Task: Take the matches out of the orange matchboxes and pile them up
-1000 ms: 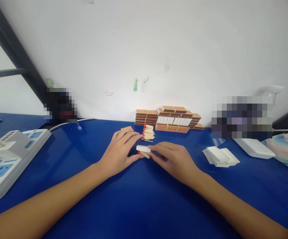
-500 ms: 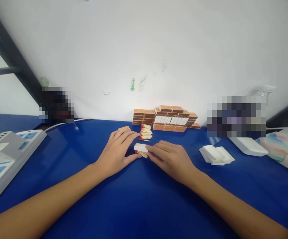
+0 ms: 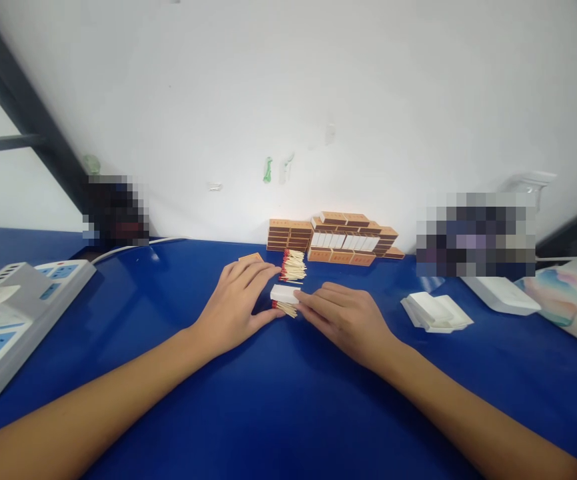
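A small white matchbox tray (image 3: 283, 294) sits tilted on edge over a small bunch of matches (image 3: 285, 309) on the blue table. My right hand (image 3: 346, 317) grips the tray's right end between thumb and fingers. My left hand (image 3: 236, 300) lies to the left, thumb and fingers apart, with nothing held. Its thumb tip touches the red heads of the bunch, and its index fingertip reaches the heads of a larger match pile (image 3: 293, 266) just behind. An orange matchbox sleeve (image 3: 251, 258) shows partly behind my left fingers.
Matchboxes (image 3: 289, 235) are stacked against the wall, beside more boxes (image 3: 341, 257) and a row of white ones. White trays (image 3: 436, 312) lie at right, near a white box (image 3: 503, 295). A power strip (image 3: 23, 320) is at left. Two areas are pixelated.
The hands, tray and matches hold nearly the same places. The whole view has shifted very slightly.
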The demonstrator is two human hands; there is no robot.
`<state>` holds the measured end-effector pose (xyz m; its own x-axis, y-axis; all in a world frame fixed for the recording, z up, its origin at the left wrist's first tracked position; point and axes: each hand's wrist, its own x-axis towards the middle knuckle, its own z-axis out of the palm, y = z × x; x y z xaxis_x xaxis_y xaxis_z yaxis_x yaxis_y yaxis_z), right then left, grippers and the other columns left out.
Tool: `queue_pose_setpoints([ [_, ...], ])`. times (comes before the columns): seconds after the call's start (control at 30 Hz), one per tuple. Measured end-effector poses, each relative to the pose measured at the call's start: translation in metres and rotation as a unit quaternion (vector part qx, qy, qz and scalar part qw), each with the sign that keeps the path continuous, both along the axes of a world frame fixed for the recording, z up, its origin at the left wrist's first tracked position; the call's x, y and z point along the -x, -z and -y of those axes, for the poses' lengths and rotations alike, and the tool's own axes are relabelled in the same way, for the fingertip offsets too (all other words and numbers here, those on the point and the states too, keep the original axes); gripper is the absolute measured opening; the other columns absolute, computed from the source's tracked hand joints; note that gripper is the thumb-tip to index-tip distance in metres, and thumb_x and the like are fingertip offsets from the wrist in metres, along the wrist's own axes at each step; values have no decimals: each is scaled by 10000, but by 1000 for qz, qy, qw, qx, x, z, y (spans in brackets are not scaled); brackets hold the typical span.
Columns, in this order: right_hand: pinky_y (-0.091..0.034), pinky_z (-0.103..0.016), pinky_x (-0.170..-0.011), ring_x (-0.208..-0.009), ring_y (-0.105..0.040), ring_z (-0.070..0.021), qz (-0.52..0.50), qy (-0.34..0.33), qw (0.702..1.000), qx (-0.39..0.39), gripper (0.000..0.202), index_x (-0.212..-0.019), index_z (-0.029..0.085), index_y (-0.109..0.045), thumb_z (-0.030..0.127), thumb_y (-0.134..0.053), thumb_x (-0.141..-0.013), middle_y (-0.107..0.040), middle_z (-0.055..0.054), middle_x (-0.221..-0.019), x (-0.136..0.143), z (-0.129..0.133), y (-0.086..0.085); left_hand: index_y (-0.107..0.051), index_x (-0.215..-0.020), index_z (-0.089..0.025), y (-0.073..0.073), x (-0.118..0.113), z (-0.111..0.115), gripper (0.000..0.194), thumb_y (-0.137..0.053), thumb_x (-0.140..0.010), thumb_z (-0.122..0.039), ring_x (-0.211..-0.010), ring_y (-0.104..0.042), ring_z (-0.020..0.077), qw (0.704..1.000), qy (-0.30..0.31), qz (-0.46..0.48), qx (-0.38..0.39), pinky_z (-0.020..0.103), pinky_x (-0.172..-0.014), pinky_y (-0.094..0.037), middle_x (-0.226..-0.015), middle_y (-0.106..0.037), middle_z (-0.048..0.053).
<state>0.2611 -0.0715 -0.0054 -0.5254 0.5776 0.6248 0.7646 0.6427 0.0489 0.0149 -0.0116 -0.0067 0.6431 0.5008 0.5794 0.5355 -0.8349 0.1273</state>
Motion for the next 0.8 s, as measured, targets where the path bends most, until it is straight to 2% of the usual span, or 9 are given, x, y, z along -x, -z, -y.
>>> queue_pose_setpoints([
  [0.33, -450, -285, -602, -636, -587, -142, -16, -29, 997, -74, 145, -1080, 104, -744, 159, -629, -1013, -694, -30, -715, -1, -1, -2, -508, -1464, -242, -2, 0, -2, 695, -804, -881, -475, -1412, -508, 348, 1000, -5, 8, 2, 538, -1157, -413, -1451, -616, 126],
  [0.53, -454, -277, -606, -635, -603, -142, -26, -26, 997, -64, 157, -1077, 146, -760, 178, -619, -1015, -709, -28, -727, -1, -2, 0, -501, -1460, -223, -1, 1, -2, 694, -808, -882, -454, -1412, -507, 337, 1000, -4, 5, -5, 529, -1161, -409, -1447, -619, 126],
  [0.6, -461, -265, -593, -609, -601, -130, -82, -4, 996, -40, 155, -1069, 169, -774, 207, -639, -1004, -707, -12, -718, 0, -2, 0, -502, -1458, -226, 0, 1, -2, 688, -801, -886, -464, -1417, -503, 334, 1000, -5, 5, -3, 528, -1167, -401, -1446, -622, 122],
  [0.67, -465, -250, -568, -557, -579, -114, -181, 51, 982, -5, 137, -1032, 186, -789, 247, -680, -975, -687, 13, -675, 0, -3, -2, -511, -1446, -219, 0, 1, -3, 684, -801, -883, -480, -1413, -503, 331, 1000, -9, 5, -1, 523, -1172, -392, -1444, -625, 119],
  [0.8, -453, -248, -532, -507, -546, -114, -343, 174, 922, 52, 180, -936, 190, -801, 357, -741, -905, -635, 35, -597, -9, -8, -7, -531, -1430, -214, -3, -1, -6, 700, -799, -869, -534, -1382, -519, 327, 1000, -16, 9, 5, 518, -1168, -387, -1441, -629, 113],
])
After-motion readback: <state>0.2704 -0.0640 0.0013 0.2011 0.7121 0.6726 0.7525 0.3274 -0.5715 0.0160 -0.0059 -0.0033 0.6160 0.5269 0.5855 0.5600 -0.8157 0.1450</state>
